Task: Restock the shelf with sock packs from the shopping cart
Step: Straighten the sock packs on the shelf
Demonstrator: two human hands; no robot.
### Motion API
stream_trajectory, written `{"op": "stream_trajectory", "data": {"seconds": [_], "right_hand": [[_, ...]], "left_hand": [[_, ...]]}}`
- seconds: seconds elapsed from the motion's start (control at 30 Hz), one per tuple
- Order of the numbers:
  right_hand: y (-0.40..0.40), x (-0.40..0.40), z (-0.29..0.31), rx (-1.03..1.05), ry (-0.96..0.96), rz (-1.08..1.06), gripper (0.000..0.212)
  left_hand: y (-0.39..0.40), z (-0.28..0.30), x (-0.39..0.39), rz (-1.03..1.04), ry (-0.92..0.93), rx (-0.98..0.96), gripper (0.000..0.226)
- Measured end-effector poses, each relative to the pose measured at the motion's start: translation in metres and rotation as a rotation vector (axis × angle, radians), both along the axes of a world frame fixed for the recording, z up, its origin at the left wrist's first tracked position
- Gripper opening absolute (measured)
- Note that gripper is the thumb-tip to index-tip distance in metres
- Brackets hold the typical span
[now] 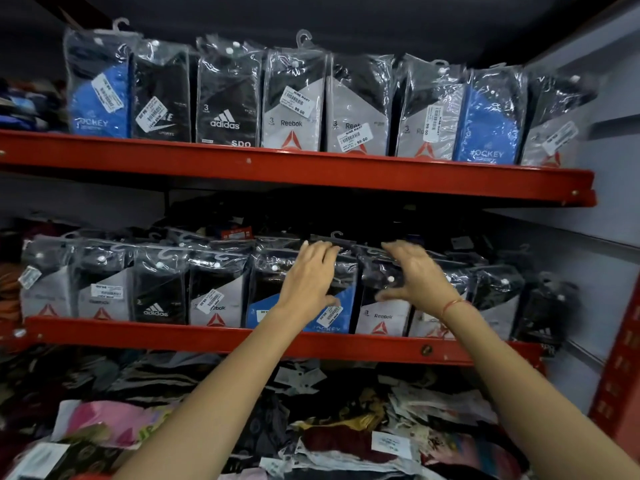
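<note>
A row of clear-bagged sock packs stands upright on the middle red shelf (pixel 173 336). My left hand (pixel 308 278) lies flat on the front of a blue Jockey sock pack (pixel 334 318), fingertips at its top edge and fingers spread. My right hand (pixel 415 275) hovers in front of the neighbouring grey Reebok sock pack (pixel 381 318), thumb and fingers apart in a curve, holding nothing. A second full row of sock packs (pixel 225 98) lines the upper red shelf (pixel 311 168). The shopping cart is out of view.
Below the middle shelf lies a loose heap of folded, tagged clothing (pixel 346 427). A red perforated upright (pixel 620 375) stands at the right edge against a grey wall panel (pixel 588 237). More piled garments show at the far left.
</note>
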State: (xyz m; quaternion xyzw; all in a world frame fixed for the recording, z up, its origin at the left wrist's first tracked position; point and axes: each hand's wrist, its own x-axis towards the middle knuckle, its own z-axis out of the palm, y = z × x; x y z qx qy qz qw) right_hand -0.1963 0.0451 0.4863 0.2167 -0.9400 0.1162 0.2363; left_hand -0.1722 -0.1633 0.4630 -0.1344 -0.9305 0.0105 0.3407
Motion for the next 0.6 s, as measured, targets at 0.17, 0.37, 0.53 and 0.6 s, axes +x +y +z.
{"op": "stream_trajectory", "data": {"seconds": [0.17, 0.37, 0.53, 0.6], "right_hand": [[-0.002, -0.013, -0.011, 0.179, -0.003, -0.060, 0.096], [-0.002, -0.020, -0.006, 0.139, 0.034, -0.013, 0.088], [0.009, -0.019, 0.002, 0.197, -0.054, 0.042, 0.102], [0.018, -0.016, 0.012, 0.163, -0.062, 0.077, 0.112]], "left_hand": [[0.011, -0.008, -0.015, 0.057, -0.048, -0.131, 0.113], [0.007, -0.016, -0.016, 0.063, 0.031, -0.084, 0.110], [0.013, -0.009, -0.018, 0.016, -0.029, -0.080, 0.119], [0.021, -0.004, -0.018, -0.037, -0.018, -0.090, 0.123]]}}
